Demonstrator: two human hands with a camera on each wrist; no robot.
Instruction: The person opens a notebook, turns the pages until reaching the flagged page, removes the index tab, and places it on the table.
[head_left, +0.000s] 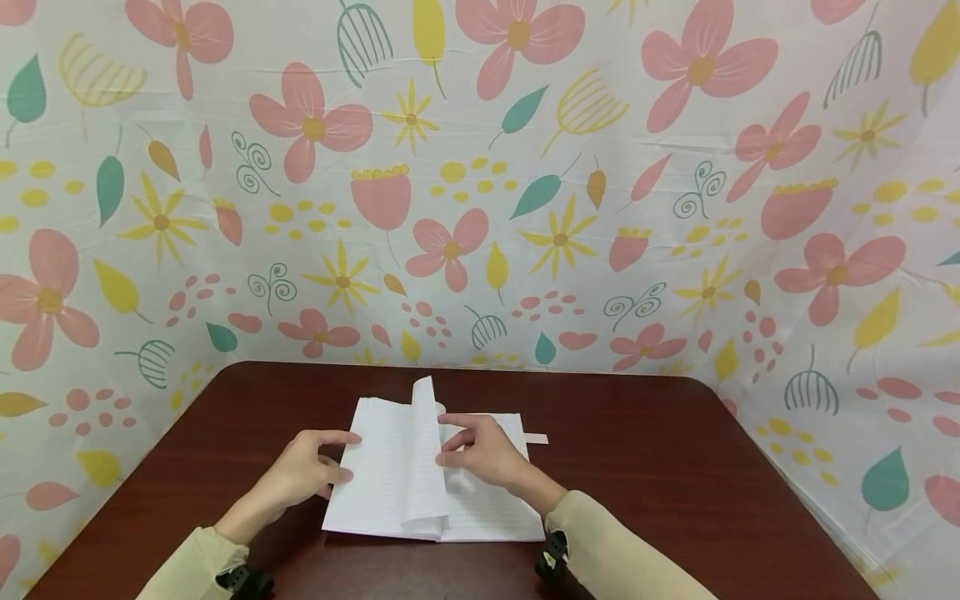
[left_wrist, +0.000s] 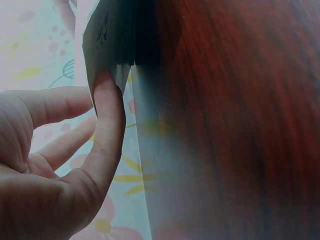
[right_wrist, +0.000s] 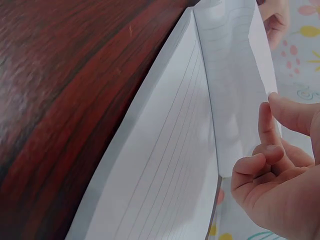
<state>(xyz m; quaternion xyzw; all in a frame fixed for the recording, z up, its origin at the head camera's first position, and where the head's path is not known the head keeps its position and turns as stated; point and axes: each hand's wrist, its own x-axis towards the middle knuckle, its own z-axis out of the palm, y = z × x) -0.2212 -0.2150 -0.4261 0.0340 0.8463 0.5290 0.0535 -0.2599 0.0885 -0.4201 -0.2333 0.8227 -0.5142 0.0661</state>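
An open notebook (head_left: 367, 475) with white ruled pages lies on the table. One page (head_left: 426, 458) stands up and curls near the spine. My left hand (head_left: 303, 467) holds the notebook's left edge, and in the left wrist view a digit of that hand (left_wrist: 107, 130) presses on a pale side bearing small dark writing. Over the right half, my right hand (head_left: 483, 450) pinches the raised page's edge between thumb and index finger. In the right wrist view that curved page (right_wrist: 227, 75) rises beside the flat ruled page (right_wrist: 165, 145), its edge at the fingertips of the right hand (right_wrist: 285, 170).
A pale pink tab (head_left: 536, 438) sticks out from the notebook's right side. The dark reddish-brown wooden table (head_left: 637, 450) has rounded far corners. Behind and beside it hangs a white cloth (head_left: 465, 192) printed with flowers and leaves. Dark devices (head_left: 553, 557) sit at both wrists.
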